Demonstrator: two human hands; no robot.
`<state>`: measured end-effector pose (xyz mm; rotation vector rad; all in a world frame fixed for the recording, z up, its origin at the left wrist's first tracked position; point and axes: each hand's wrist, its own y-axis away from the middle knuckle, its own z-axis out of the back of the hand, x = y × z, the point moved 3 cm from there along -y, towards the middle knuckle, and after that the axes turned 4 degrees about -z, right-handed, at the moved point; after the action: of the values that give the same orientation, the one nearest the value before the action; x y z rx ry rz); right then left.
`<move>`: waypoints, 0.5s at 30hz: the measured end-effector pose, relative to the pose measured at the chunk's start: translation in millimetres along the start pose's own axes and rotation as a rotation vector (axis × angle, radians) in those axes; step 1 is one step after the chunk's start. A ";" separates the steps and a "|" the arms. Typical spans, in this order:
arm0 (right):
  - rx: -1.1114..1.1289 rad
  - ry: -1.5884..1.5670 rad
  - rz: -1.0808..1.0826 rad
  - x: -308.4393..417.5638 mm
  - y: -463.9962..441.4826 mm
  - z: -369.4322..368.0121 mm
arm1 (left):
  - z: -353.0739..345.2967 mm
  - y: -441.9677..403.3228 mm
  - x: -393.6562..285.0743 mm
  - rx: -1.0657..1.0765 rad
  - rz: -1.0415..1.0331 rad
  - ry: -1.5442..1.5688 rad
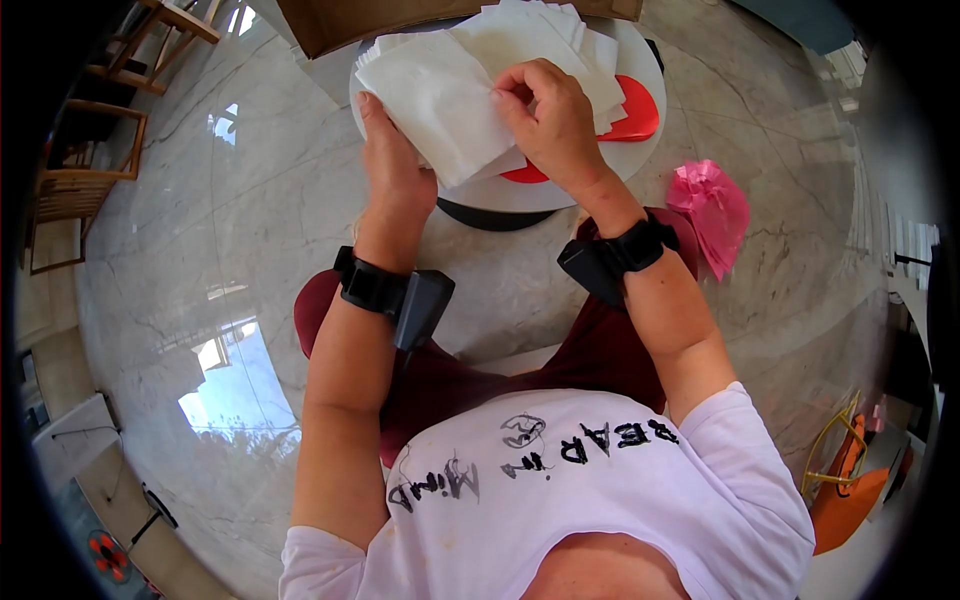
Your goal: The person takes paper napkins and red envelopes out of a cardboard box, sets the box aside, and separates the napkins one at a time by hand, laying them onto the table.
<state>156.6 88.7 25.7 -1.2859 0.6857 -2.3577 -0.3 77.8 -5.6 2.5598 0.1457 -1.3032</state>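
Note:
A stack of white sheets (435, 105) is held over a round white stool top (500, 193). My left hand (392, 160) grips the stack along its left edge, thumb on top and fingers hidden beneath. Thumb and forefinger of my right hand (545, 115) are pinched together at the right edge of the top sheet. More white sheets (590, 60) lie fanned out behind the right hand. A red item (636, 110) sits on the stool at the right, partly under the sheets.
An open cardboard box (350, 22) stands beyond the stool. Crumpled pink plastic (712, 208) lies on the floor at the right. Wooden chairs (85, 190) are at the far left. An orange bag (845, 505) stands at the lower right.

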 end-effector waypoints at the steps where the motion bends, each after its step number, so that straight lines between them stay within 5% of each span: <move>1: -0.048 0.022 0.046 0.4 0.2 1.4 | 0.4 -0.1 -0.1 0.003 -0.008 -0.003; 6: -0.250 0.025 0.133 -9.7 -0.2 6.6 | 7.2 -7.3 3.9 0.004 -0.026 0.032; 13: -0.313 0.109 -0.173 -43.4 -6.5 43.9 | 18.0 -21.1 -2.6 -0.005 -0.163 0.090; 15: -0.308 0.362 -0.015 -50.4 -8.3 48.7 | 20.1 -21.7 -7.2 -0.035 -0.180 0.091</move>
<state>223.4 110.5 19.2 -0.9782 1.1909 -2.6007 -24.7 93.3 -15.1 2.6275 0.4216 -1.2317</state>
